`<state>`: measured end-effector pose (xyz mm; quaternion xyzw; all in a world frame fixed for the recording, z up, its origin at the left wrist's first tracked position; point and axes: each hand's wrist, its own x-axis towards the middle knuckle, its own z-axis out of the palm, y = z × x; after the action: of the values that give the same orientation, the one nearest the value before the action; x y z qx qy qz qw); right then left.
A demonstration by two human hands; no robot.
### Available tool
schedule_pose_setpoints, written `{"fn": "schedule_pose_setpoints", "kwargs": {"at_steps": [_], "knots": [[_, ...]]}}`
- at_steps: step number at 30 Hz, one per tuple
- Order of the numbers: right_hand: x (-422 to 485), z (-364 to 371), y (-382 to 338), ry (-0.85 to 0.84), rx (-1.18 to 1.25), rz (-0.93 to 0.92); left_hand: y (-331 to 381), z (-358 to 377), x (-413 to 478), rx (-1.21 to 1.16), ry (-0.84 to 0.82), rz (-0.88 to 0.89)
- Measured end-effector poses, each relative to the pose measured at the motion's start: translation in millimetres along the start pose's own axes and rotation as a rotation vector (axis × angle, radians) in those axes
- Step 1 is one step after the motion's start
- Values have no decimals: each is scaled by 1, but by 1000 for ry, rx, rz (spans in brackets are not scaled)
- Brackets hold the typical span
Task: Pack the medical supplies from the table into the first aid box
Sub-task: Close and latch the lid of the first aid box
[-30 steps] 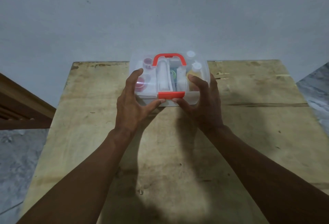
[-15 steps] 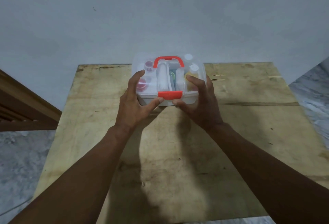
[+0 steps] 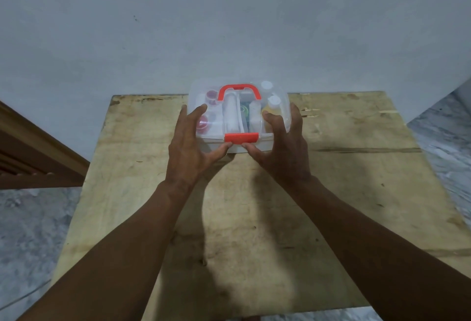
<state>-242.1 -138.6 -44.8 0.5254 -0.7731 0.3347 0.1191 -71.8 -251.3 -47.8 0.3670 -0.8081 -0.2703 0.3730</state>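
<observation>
1. Both hands are on the first aid box. My left hand grips its left end and my right hand its right end. My fingers are spread and bent over the clear lid, and my thumbs are tucked against the front, just under the red latch.
2. The box sits at the far edge of the desk, close to the wall. Its lid is down and the red handle lies flat on top.
3. Through the lid I see supplies inside: white-capped bottles on the right and red-topped pots on the left. There are pale pieces in the middle that I cannot make out. I judge the packing done, with only the latch left to secure. I cannot tell whether it has fully caught.
4. The box looks like thin, stiff, smooth plastic. I expect it to be light, a little slippery, and likely to flex if squeezed hard.
5. The contents look loose, so tilting would probably make them slide and knock about.
6. I would press on the latch itself, then carry the box level. I would hold it by the handle or by both ends low on the base, never by the lid alone.
</observation>
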Motion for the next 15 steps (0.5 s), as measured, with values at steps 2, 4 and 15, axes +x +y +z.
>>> {"fn": "schedule_pose_setpoints", "kwargs": {"at_steps": [2,4,15], "knots": [[1,2,0,14,-24,7,0,2,0,18,20,2],[0,5,0,30,-31,17,-2,4,0,27,29,2],[2,-4,-1,13,48,20,4,-9,-2,-67,-51,-53]]}}
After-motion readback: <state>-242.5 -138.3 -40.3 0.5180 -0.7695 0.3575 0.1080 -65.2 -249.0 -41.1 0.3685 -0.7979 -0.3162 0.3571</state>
